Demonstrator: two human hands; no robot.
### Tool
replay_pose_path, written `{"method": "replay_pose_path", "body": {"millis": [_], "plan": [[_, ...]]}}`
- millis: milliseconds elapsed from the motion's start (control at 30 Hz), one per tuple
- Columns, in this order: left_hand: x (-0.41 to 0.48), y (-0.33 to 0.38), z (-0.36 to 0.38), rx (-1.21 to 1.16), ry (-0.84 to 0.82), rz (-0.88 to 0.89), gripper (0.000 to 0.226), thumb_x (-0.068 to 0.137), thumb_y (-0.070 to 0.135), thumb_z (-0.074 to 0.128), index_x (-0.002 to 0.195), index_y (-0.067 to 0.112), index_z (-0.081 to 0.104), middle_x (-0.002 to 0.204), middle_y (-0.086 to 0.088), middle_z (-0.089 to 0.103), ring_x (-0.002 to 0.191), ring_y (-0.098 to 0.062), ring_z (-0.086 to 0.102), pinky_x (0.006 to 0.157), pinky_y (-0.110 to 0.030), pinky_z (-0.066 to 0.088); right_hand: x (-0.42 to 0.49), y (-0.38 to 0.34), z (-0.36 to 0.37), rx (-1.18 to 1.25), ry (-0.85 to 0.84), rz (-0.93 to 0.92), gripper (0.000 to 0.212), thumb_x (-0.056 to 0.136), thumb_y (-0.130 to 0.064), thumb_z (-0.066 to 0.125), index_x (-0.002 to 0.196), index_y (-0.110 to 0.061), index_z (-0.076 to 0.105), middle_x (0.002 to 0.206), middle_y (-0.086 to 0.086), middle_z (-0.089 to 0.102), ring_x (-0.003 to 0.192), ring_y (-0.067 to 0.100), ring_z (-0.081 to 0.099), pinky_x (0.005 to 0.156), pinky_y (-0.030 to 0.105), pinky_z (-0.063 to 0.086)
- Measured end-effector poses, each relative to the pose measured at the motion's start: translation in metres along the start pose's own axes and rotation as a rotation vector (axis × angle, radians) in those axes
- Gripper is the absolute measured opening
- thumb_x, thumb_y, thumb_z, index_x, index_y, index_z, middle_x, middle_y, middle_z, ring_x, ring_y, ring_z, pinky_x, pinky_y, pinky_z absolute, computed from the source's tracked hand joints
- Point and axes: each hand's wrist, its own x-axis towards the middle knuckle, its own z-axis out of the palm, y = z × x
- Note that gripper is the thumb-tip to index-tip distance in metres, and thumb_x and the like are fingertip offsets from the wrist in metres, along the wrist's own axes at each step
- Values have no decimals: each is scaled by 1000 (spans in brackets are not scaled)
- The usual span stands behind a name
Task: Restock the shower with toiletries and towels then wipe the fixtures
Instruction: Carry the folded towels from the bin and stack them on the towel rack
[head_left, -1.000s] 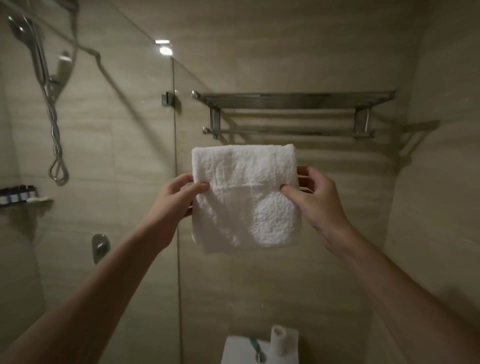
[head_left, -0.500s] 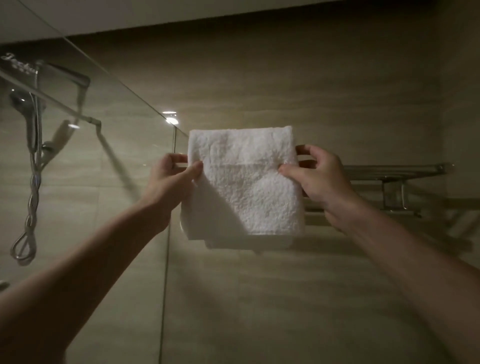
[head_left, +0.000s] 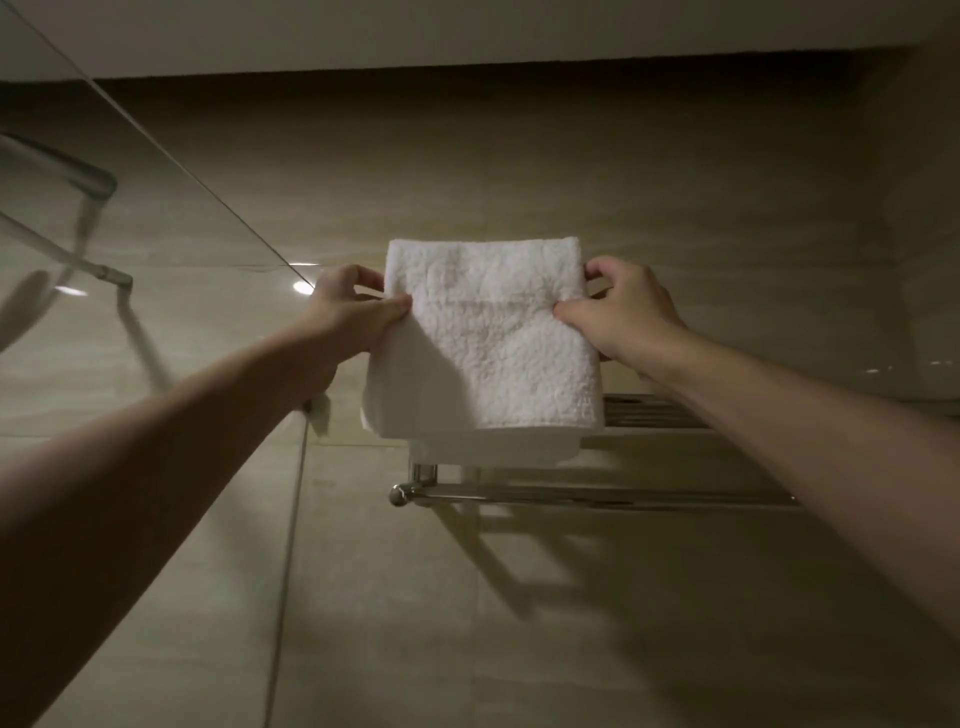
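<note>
Holding a folded white towel (head_left: 485, 343) up in front of the tiled wall (head_left: 675, 208), you are gripping it by both side edges. Your left hand (head_left: 345, 312) is pinching the left edge, thumb pressing on the near face and the other fingers curling round behind. Your right hand (head_left: 623, 317) is doing the same on the right edge, thumb on the front, knuckles bent, fingers tucked behind the cloth. The towel is hanging upright, its top fold running level and its lower edge sitting right at the left end of the chrome towel rack (head_left: 654, 413); whether it is touching the shelf bars you cannot tell, since the cloth is hiding that end. A second folded layer is showing just below the towel's bottom edge. Under the shelf, the hanging rail (head_left: 571, 493) is running rightward from its rounded end cap, bare along its visible length. To the right of the towel the shelf bars are lying uncovered, passing behind your right forearm. On the left, the glass shower panel (head_left: 156, 322) is standing close to your left forearm, its top edge slanting down toward the wall just beside your left hand. Above the towel, wall tile is rising open up to the ceiling (head_left: 467, 31).
</note>
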Motion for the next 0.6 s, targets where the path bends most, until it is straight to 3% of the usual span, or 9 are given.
{"method": "replay_pose_path", "body": {"millis": [200,300,400,500,600], "plan": [[45,-24,7,125,-7,18,34,89,30,74,115,15,59,107,-7,66,91,-19,64,77,-37,59,38,8,28,-38,25,34,27,85,-19,72,76,-34,52,87,-8,65,90,21,69,86,46,60],[61,-34,11,206,-75,27,31,90,30,73,113,12,61,104,-7,66,84,-15,63,61,-28,53,50,21,41,-70,46,59,28,87,-20,72,70,-32,52,78,-13,57,79,13,63,90,42,58],[72,-43,16,253,-121,13,33,91,28,72,117,12,61,99,-4,64,82,-15,63,59,-25,50,59,37,53,-93,77,92,29,89,-21,72,69,-29,53,74,-12,55,69,9,56,91,38,56],[80,-54,24,255,-126,4,39,89,29,74,121,12,60,102,-5,64,85,-16,63,62,-26,50,68,46,63,-147,110,107,11,90,-23,70,89,-28,60,81,-8,58,72,12,58,83,35,57],[84,-66,35,247,-138,-5,42,89,26,74,124,9,59,103,-7,63,82,-16,63,58,-25,47,80,52,72,-312,156,102,28,88,-23,69,113,-22,57,100,-2,60,85,20,60,81,35,54]]}}
